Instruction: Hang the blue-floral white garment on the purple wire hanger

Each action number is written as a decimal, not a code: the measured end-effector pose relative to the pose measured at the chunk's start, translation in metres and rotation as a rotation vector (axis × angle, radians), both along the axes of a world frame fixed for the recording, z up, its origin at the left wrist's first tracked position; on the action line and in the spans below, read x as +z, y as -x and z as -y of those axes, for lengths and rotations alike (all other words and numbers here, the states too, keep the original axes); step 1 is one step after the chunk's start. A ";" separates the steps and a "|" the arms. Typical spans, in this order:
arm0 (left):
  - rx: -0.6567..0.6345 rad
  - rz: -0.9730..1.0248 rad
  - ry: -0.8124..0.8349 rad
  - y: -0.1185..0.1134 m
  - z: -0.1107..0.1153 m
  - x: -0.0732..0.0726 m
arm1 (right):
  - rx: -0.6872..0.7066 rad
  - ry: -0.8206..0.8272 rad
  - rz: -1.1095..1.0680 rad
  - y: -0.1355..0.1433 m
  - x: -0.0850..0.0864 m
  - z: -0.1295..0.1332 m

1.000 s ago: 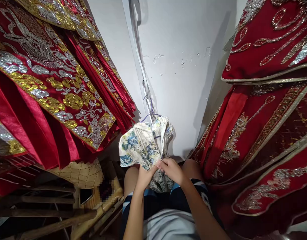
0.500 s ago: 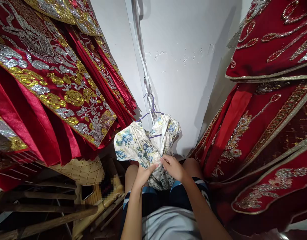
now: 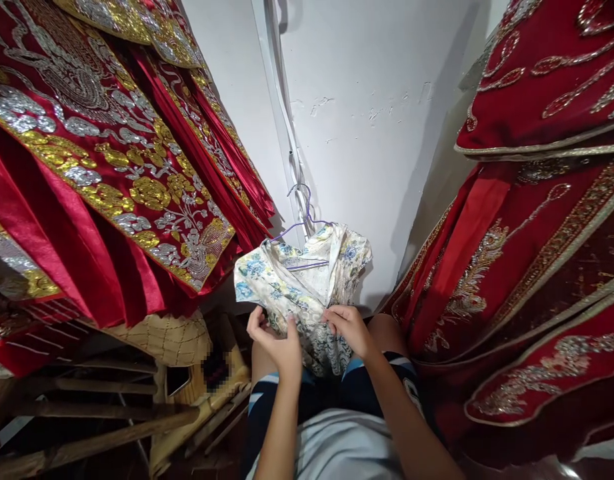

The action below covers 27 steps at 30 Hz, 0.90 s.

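Observation:
A white dress or blouse with blue and yellow flowers hangs on a thin purple hanger in front of me, its lower part bunched over my lap. My right hand pinches the fabric at the front, just below the V of the neckline. At the garment's left side, my left hand has its thumb and fingers apart, close against the cloth. Whether its fingertips touch the fabric is hard to tell.
Red robes with gold and silver sequins hang on the left. More beaded red garments hang on the right. Behind the hanger stands a white wall with a metal pole. A bamboo seat holding a phone is at lower left.
My left hand has let go of the garment's front and moved left, its fingers spreading. The neckline now lies wider and flatter on the hanger. My right hand still pinches the cloth.

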<state>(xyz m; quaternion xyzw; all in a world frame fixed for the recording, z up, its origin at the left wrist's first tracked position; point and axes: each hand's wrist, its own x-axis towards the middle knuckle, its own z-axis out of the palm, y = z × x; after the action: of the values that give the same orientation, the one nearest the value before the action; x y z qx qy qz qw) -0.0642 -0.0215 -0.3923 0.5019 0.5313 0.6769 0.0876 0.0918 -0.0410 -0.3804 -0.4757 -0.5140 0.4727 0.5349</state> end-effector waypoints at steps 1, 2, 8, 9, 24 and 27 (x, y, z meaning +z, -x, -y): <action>-0.042 -0.063 -0.022 -0.005 0.004 -0.002 | -0.009 -0.007 0.002 0.001 -0.001 0.000; -0.106 -0.122 -0.028 -0.011 0.007 -0.004 | -0.009 -0.016 0.008 0.002 -0.001 -0.001; -0.492 -0.129 0.157 -0.032 0.009 -0.017 | 0.073 -0.011 0.013 0.006 0.004 0.004; -0.508 -0.107 0.188 -0.033 0.009 -0.016 | 0.080 0.012 -0.013 0.006 0.007 0.005; -0.680 -0.232 0.288 -0.024 -0.004 -0.009 | -0.083 -0.032 -0.266 -0.006 0.122 -0.062; -0.726 -0.277 0.356 -0.019 -0.005 -0.004 | -0.071 -0.022 -0.288 -0.002 0.127 -0.060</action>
<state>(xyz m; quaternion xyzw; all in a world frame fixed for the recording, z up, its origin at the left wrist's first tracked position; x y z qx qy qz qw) -0.0456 -0.0168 -0.3967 0.7195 0.4356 0.4260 0.3332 0.0941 0.0191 -0.2531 -0.4151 -0.4198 0.5111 0.6247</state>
